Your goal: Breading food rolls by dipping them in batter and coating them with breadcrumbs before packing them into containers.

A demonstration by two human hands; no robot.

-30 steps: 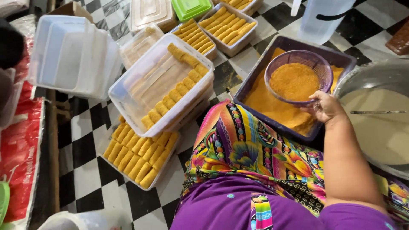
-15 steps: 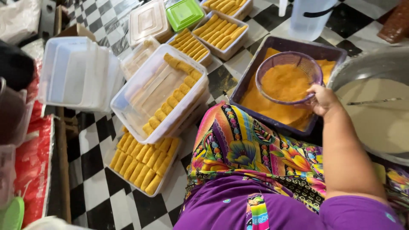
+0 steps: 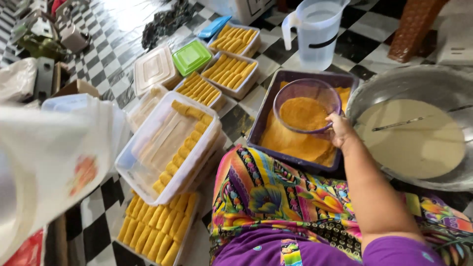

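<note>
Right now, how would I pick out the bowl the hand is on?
Start at the big metal basin of pale batter on the right. Beside it sits a purple tray of orange crumbs. In that tray is the clear purple bowl, gripped at its rim by the right hand; it is the only round, see-through container there.

The view tilts upward compared with 1 second ago, so the clear measuring jug (image 3: 317, 32) at 12 o'clock and the green lid (image 3: 192, 56) at 11 o'clock now show whole. A white plastic bag (image 3: 47, 167) newly sweeps in at 9 o'clock, blurred, covering the stacked clear boxes seen earlier. The right hand (image 3: 339, 130) shifts slightly along the rim of the purple bowl (image 3: 306, 106), its fingers (image 3: 329, 118) curling against it.
</note>
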